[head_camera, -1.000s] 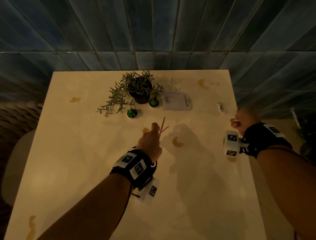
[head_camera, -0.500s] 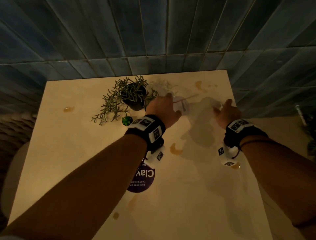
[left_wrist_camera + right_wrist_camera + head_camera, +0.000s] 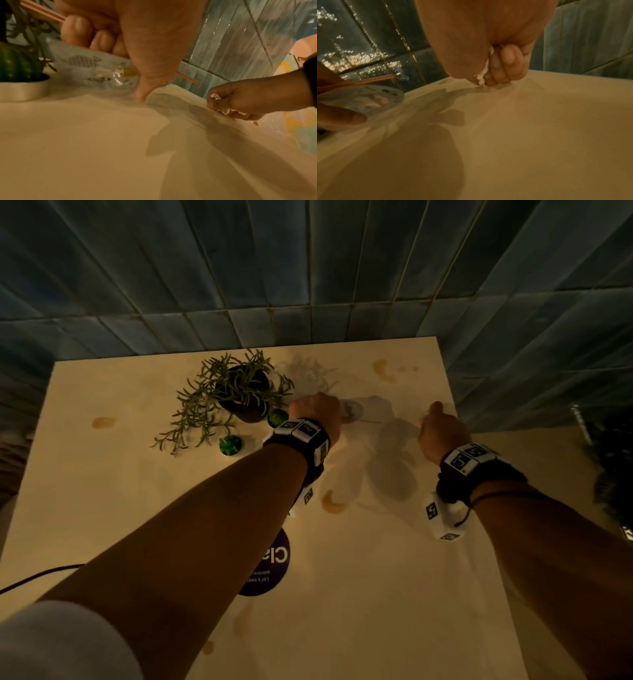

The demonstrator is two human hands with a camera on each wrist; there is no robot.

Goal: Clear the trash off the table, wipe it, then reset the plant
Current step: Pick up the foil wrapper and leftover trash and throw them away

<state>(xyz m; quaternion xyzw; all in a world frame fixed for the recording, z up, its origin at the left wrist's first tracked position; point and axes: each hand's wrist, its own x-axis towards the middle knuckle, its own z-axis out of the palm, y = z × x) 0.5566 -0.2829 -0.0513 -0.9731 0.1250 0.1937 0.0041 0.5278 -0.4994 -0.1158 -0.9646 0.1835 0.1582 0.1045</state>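
My left hand (image 3: 315,412) holds two thin reddish sticks (image 3: 188,78) and pinches a clear printed plastic packet (image 3: 96,69), thumb under it and fingers on top. One end of the packet (image 3: 352,409) is tilted up off the beige table (image 3: 102,508), right of the potted plant (image 3: 239,388). The sticks (image 3: 368,81) jut out over the packet (image 3: 368,98). At the table's right edge, my right hand (image 3: 442,429) grips a crumpled white paper scrap (image 3: 483,75), knuckles down on the surface. The scrap (image 3: 215,96) shows between the curled fingers.
Two tiny green cactus pots (image 3: 230,445) (image 3: 278,416) stand in front of the plant. Brown spill stains (image 3: 334,501) (image 3: 385,369) (image 3: 102,422) mark the table, and a round purple sticker (image 3: 274,563) lies near my left forearm. A blue tiled wall (image 3: 308,285) rises behind the table.
Both hands moved forward. The left carried the sticks from mid-table to the packet by the plant and took hold of it. The right reached the paper scrap and closed on it.
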